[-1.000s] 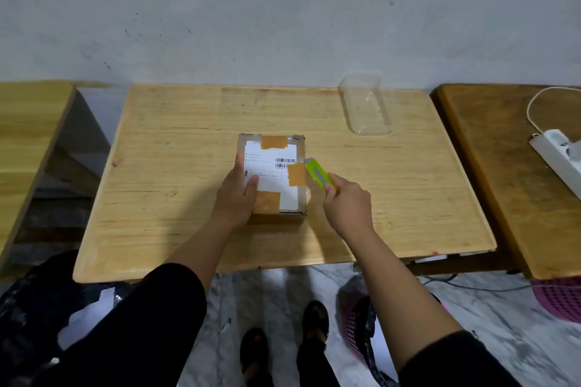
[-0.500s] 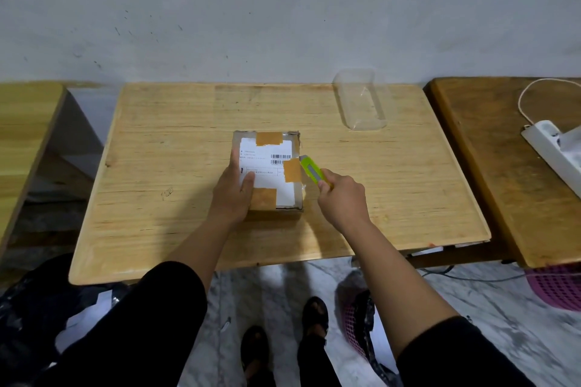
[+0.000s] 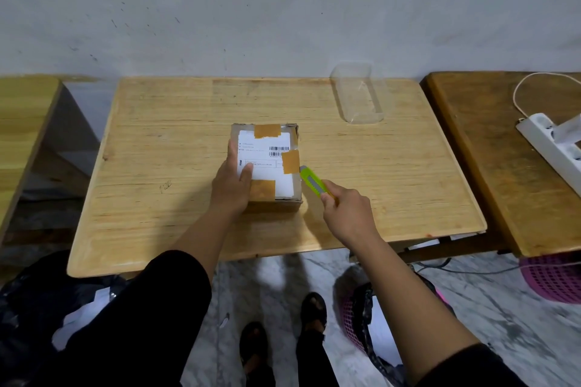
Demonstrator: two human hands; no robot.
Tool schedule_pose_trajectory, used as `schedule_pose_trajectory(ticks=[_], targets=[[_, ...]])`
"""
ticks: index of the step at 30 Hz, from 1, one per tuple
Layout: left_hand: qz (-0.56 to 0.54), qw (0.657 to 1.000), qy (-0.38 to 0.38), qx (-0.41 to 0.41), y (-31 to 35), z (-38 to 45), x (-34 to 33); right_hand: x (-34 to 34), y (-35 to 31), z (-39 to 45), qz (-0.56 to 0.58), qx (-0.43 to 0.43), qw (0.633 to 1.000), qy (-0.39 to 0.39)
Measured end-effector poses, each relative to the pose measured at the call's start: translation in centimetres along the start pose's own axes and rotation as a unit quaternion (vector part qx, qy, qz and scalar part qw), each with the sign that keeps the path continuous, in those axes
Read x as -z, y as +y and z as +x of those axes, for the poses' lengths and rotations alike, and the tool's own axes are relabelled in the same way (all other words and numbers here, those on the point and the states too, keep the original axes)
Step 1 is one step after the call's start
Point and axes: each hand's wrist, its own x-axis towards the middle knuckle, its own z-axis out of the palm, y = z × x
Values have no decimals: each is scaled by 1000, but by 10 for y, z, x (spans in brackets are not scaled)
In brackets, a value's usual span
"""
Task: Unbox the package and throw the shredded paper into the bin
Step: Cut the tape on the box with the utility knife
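Note:
A small cardboard package (image 3: pixel 270 151) with a white shipping label and brown tape patches lies closed in the middle of the light wooden table (image 3: pixel 393 185). My left hand (image 3: pixel 231 185) lies flat on its near left corner, holding it down. My right hand (image 3: pixel 347 214) grips a lime-green utility knife (image 3: pixel 312 181) whose tip touches the package's right side near its front corner. A pink mesh bin with a black liner (image 3: pixel 355 308) stands on the floor under my right arm. No shredded paper shows.
A clear plastic container (image 3: pixel 358 94) lies at the table's back right. A darker table on the right carries a white power strip (image 3: pixel 550 144) and cable. Another pink basket (image 3: pixel 553 276) sits beneath it. A black bag with white paper (image 3: pixel 47 308) is at lower left.
The knife tip has slid along the package's right side toward its front corner. My left hand has stayed pressed on the package.

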Motion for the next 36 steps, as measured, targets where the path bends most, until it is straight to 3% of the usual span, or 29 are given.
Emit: schedule_pose_trajectory(ticks=[8, 11, 14, 22, 27, 36], targets=[[-33, 999, -20, 15, 5, -4, 5, 10, 14, -18, -59, -5, 998, 6], [-72, 996, -34, 27, 0, -6, 11, 22, 7, -16, -138, 67, 988, 13], [-73, 996, -43, 22, -5, -10, 15, 19, -10, -7, -214, 155, 962, -66], [-100, 994, -35, 6, -12, -13, 13, 13, -30, 17, -254, 257, 924, -123], [-100, 995, -29, 8, -10, -14, 14, 9, -35, 22, -249, 275, 917, -148], [-119, 992, -29, 14, -14, -12, 12, 10, -22, 26, -305, 266, 907, -118]])
